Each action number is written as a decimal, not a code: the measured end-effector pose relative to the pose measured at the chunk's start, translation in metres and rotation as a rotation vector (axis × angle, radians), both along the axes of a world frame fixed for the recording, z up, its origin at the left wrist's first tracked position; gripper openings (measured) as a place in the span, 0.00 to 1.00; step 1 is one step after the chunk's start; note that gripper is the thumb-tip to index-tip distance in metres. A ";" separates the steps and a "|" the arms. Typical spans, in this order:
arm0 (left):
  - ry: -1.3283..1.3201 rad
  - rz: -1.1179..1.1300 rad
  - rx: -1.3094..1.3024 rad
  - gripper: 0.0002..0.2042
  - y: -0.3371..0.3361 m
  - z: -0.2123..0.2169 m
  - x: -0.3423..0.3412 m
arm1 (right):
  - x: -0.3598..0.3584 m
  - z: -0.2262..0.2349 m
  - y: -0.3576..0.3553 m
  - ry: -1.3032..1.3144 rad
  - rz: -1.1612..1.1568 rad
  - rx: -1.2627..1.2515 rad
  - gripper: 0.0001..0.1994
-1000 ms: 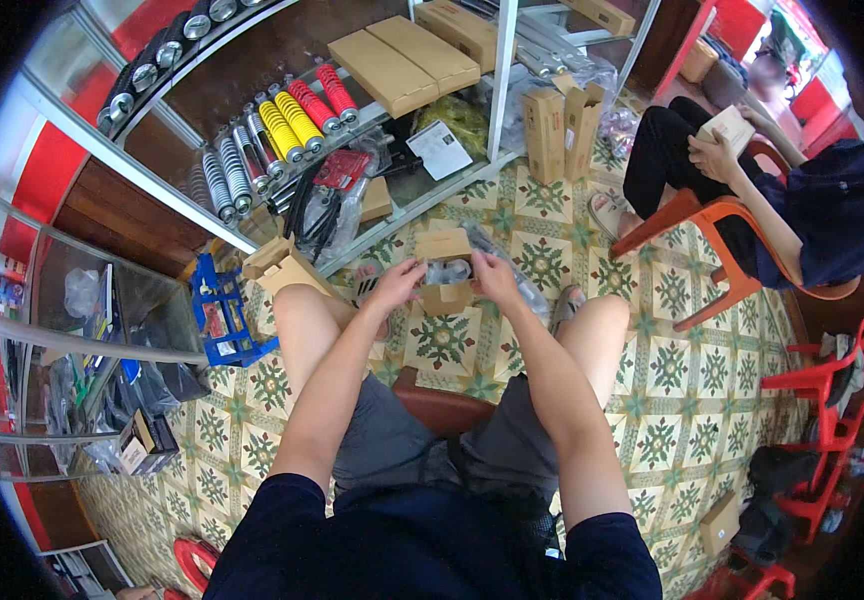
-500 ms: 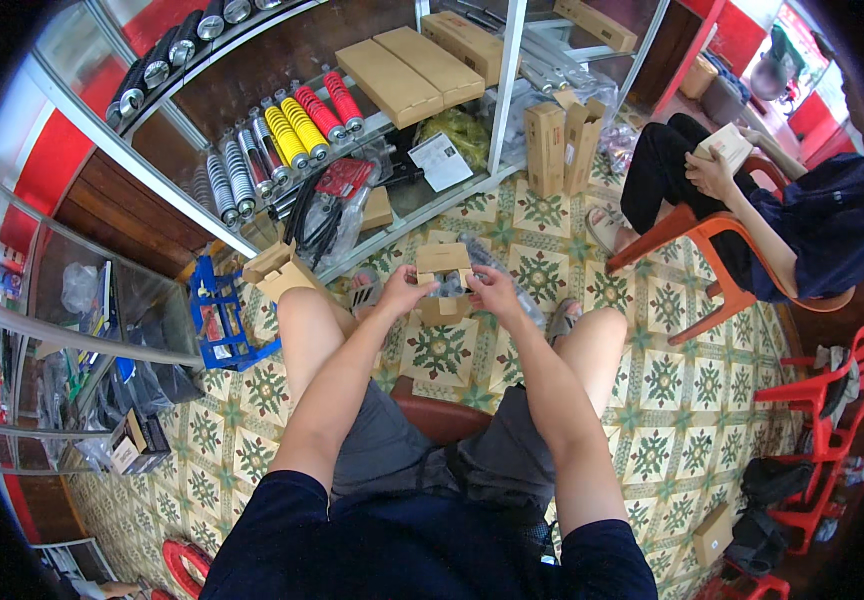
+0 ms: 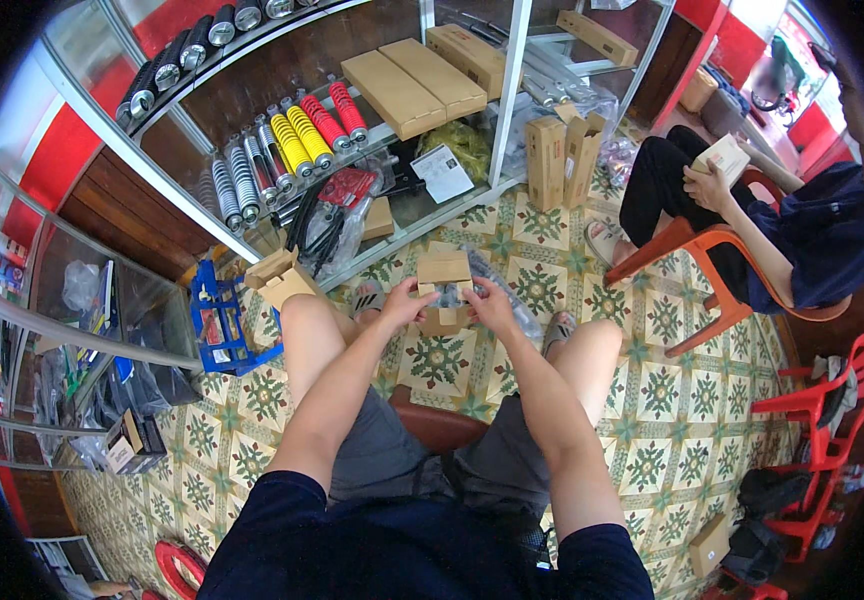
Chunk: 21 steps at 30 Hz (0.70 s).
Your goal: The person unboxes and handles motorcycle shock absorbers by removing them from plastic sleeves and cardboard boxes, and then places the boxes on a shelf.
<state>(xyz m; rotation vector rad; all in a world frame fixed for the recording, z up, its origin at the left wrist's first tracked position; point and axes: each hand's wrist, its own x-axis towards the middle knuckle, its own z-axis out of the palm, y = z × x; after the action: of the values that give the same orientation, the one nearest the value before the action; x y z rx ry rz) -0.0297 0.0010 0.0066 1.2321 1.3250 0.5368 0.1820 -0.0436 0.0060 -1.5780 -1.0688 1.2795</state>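
Between my knees is a small brown cardboard box (image 3: 445,268), its lid flap raised at the far side. Something grey or clear shows inside, too small to make out. At the box's left side, my left hand (image 3: 406,303) pinches the edge with thumb and fingers. On the opposite side my right hand (image 3: 492,304) grips the box in the same way. Just beyond the right hand, a clear plastic bag (image 3: 508,298) lies on the tiled floor.
Ahead stands a glass shelf unit with coloured shock absorbers (image 3: 304,130) and long cartons (image 3: 414,88). A blue rack (image 3: 220,320) and an open carton (image 3: 280,275) sit left. A person on an orange chair (image 3: 697,262) holds a white box (image 3: 720,158) at right.
Both hands and the box have come slightly nearer to me, with the lid flap still up. The view has shifted a little.
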 end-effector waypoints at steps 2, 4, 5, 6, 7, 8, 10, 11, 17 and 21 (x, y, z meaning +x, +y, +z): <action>-0.062 0.029 -0.017 0.26 -0.005 0.004 0.004 | 0.004 -0.006 -0.002 0.074 -0.021 -0.018 0.24; -0.193 0.015 -0.112 0.24 -0.004 0.007 0.003 | 0.004 -0.010 0.000 0.119 -0.034 -0.012 0.24; -0.194 0.016 -0.110 0.24 -0.003 0.008 0.001 | 0.004 -0.012 0.001 0.166 -0.044 -0.003 0.24; -0.263 0.013 -0.155 0.24 -0.001 0.008 0.000 | 0.005 -0.013 0.004 0.165 -0.044 -0.001 0.24; -0.329 0.010 -0.206 0.24 -0.002 0.008 -0.002 | 0.006 -0.013 0.004 0.179 -0.025 0.014 0.24; -0.328 0.009 -0.210 0.24 -0.003 0.008 -0.003 | 0.006 -0.013 0.005 0.193 -0.006 0.030 0.24; -0.405 0.068 -0.203 0.22 -0.005 0.010 -0.004 | 0.004 -0.013 0.005 0.225 -0.026 0.028 0.24; -0.404 0.067 -0.206 0.22 -0.004 0.012 -0.006 | 0.003 -0.012 0.006 0.257 -0.045 0.029 0.24; -0.558 0.039 -0.365 0.21 0.003 0.035 -0.009 | 0.011 0.000 0.010 0.380 -0.028 -0.125 0.22; -0.335 -0.036 -0.173 0.22 -0.003 0.032 -0.004 | 0.009 0.017 0.006 0.451 -0.076 -0.146 0.22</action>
<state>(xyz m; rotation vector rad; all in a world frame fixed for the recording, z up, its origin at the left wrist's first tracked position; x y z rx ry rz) -0.0339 -0.0025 0.0388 0.9731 1.0410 0.5629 0.1911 -0.0373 0.0230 -1.3277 -0.6390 1.5920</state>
